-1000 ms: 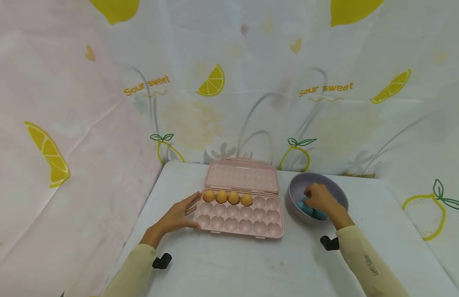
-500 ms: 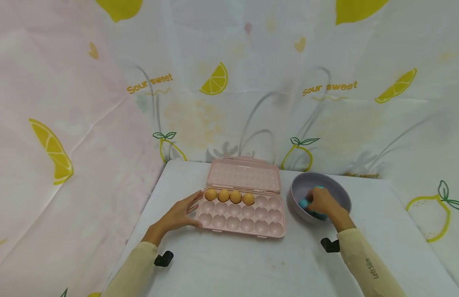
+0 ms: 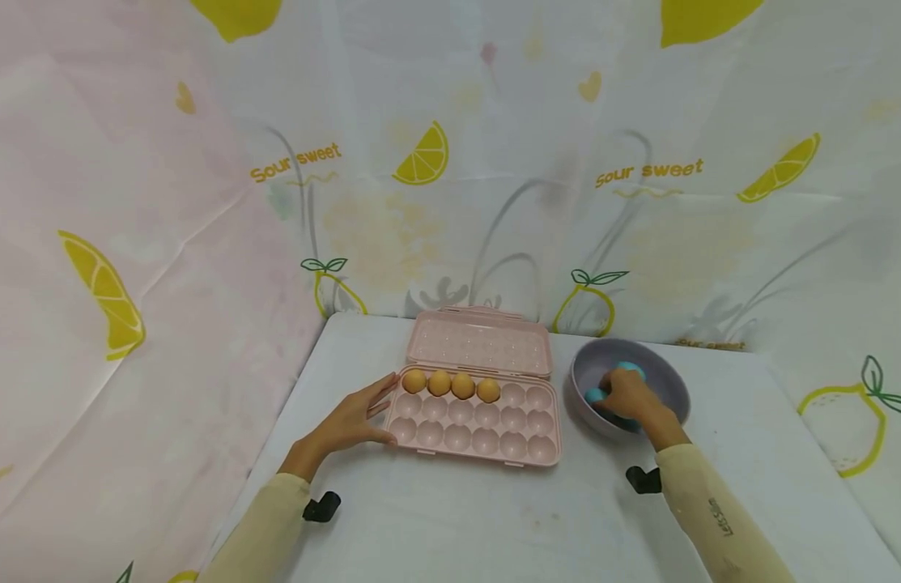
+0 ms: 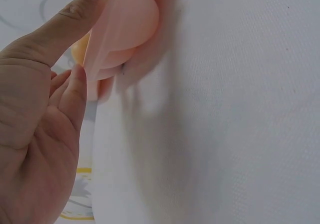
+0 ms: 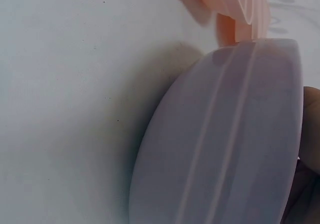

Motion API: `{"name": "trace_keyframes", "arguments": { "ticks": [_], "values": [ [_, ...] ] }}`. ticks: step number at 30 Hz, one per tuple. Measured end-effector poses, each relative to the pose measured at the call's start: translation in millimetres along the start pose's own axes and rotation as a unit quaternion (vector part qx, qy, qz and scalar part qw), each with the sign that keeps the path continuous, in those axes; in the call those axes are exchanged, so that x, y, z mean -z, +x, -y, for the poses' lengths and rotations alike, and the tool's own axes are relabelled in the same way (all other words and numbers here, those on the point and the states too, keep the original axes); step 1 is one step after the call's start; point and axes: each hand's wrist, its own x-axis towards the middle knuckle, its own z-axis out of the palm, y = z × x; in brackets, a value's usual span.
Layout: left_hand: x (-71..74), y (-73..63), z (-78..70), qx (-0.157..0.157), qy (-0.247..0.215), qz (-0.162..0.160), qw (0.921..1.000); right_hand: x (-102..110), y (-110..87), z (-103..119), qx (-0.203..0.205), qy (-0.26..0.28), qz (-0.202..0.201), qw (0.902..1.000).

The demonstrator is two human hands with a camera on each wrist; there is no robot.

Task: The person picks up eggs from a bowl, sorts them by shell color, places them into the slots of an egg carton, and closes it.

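A pink plastic egg carton (image 3: 472, 417) lies with its lid (image 3: 479, 344) folded back. Several yellow egg-sized balls (image 3: 462, 385) fill the left part of its back row; the other cups are bare. My left hand (image 3: 348, 421) rests against the carton's left end, thumb at the front corner and fingers spread toward the back corner. The left wrist view has the thumb touching the carton's rim (image 4: 102, 44). Inside a grey-purple bowl (image 3: 669, 376), my right hand (image 3: 628, 394) reaches down with bent fingers among blue balls (image 3: 594, 396). Its fingertips are hidden, so whether they grip a ball does not show.
Both things stand on a white-covered table (image 3: 479, 518), the bowl just right of the carton. A lemon-print cloth (image 3: 450, 235) hangs close behind and at the sides. Black wrist cameras (image 3: 321, 508) sit below each wrist.
My right hand has sunk lower and shifted slightly within the bowl, and the blue balls there have moved about. The left hand keeps its place on the carton. The head view has shifted slightly.
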Motion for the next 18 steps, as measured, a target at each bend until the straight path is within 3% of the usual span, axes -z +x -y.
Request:
{"name": "trace_keyframes", "arguments": {
  "ticks": [13,18],
  "values": [
    [-0.9,0.1,-1.4,0.004,0.006,0.0,1.0,5,0.1,-2,0.014,0.012,-0.013,0.9998],
    [-0.9,-0.2,-1.1,0.009,0.006,0.0,0.9999,14,0.4,3,0.029,0.034,-0.05,0.9978]
  ]
}}
